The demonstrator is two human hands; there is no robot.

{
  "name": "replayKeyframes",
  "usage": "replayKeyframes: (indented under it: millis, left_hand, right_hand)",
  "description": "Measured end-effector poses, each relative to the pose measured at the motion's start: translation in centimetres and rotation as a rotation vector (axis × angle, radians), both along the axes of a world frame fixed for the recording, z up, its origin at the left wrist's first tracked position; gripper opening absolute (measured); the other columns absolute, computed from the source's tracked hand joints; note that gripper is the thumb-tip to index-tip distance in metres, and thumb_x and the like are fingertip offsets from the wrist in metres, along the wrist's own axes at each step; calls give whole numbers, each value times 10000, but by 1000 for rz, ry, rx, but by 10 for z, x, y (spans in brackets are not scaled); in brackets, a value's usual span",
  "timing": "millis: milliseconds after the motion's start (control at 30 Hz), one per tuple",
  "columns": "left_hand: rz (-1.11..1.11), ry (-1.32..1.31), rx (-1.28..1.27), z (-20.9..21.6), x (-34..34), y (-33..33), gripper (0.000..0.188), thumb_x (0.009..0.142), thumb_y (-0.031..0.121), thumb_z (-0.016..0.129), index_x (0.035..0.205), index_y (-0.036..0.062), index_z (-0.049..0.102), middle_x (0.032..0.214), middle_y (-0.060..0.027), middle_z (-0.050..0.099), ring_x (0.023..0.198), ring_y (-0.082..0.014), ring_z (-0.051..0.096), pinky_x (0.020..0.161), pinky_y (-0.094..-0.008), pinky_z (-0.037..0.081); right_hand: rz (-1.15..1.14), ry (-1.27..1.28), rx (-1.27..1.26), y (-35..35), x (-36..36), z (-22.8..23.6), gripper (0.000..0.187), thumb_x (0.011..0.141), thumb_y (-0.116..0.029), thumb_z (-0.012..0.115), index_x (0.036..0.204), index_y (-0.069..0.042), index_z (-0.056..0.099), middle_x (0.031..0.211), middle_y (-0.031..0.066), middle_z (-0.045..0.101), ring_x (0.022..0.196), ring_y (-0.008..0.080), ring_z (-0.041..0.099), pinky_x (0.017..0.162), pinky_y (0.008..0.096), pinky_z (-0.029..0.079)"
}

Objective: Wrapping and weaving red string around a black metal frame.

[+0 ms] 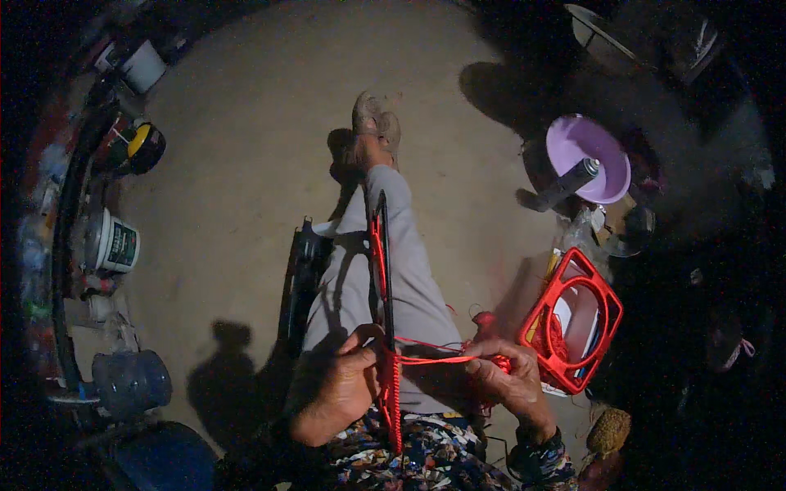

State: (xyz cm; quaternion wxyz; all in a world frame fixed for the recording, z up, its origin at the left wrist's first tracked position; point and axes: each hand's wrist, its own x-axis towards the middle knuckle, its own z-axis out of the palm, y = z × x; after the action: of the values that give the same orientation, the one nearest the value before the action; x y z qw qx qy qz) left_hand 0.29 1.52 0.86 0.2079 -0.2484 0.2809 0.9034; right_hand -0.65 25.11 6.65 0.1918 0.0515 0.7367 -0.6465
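Above my lap stands a narrow black frame (387,278), seen nearly edge-on. Red cord is strung along it, and tight red coils (396,413) cover its near end. My left hand (337,397) is closed round the frame beside these coils, its thumb uppermost; some of its fingers are hidden behind the frame. My right hand (520,389) pinches the red cord (434,360) between thumb and fingers. Strands of it run taut from the frame across to that pinch. More red cord bunches beneath my right hand, partly hidden.
Right of my legs sits a red square-rimmed plastic container (565,282) with things inside. Beyond it are a purple basin (616,155) and a dark cylindrical can (565,186). Buckets (121,245) and a clear water jug (135,382) line the left. A black object (301,274) lies beside my left leg.
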Motion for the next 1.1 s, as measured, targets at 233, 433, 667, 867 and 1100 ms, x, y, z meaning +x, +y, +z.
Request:
replayKeyframes:
  millis: [233, 433, 667, 867, 1100]
  left_hand:
    - [-8, -48, 2, -4, -1, 1, 281, 801, 183, 650, 1013, 32, 543, 815, -107, 597, 686, -247, 575, 578, -366, 472]
    - [3, -83, -32, 0, 0, -1, 301, 792, 208, 675, 1013, 43, 554, 806, -104, 596, 675, -239, 563, 590, -377, 471]
    - [-39, -7, 107, -3, -1, -3, 204, 853, 194, 632, 998, 72, 556, 834, -70, 624, 712, -188, 595, 627, -320, 481]
    - [-63, 11, 123, -4, 0, -6, 169, 878, 183, 618, 1001, 90, 549, 865, -58, 637, 738, -182, 608, 639, -314, 493]
    - [-21, 3, 128, -5, 3, -5, 202, 855, 188, 647, 1003, 90, 549, 863, -69, 624, 723, -202, 595, 613, -348, 476]
  right_hand:
    - [-202, -62, -45, -12, -12, -27, 138, 858, -92, 660, 967, -11, 683, 920, 39, 676, 824, 81, 605, 741, 226, 482]
    - [-11, -38, -9, -17, -13, -32, 258, 869, -130, 656, 1101, -18, 644, 979, 55, 680, 896, 117, 608, 800, 252, 476]
    - [186, -138, 86, -18, -4, -36, 414, 860, -217, 677, 1206, -6, 590, 1017, 95, 650, 943, 153, 588, 845, 299, 464]
    - [285, -179, 161, -13, 7, -47, 351, 864, -172, 671, 1155, 10, 598, 982, 91, 655, 912, 129, 597, 818, 275, 475]
    - [242, -122, 27, -12, 8, -55, 313, 850, -90, 674, 1133, 6, 580, 972, 71, 660, 902, 120, 604, 814, 283, 490]
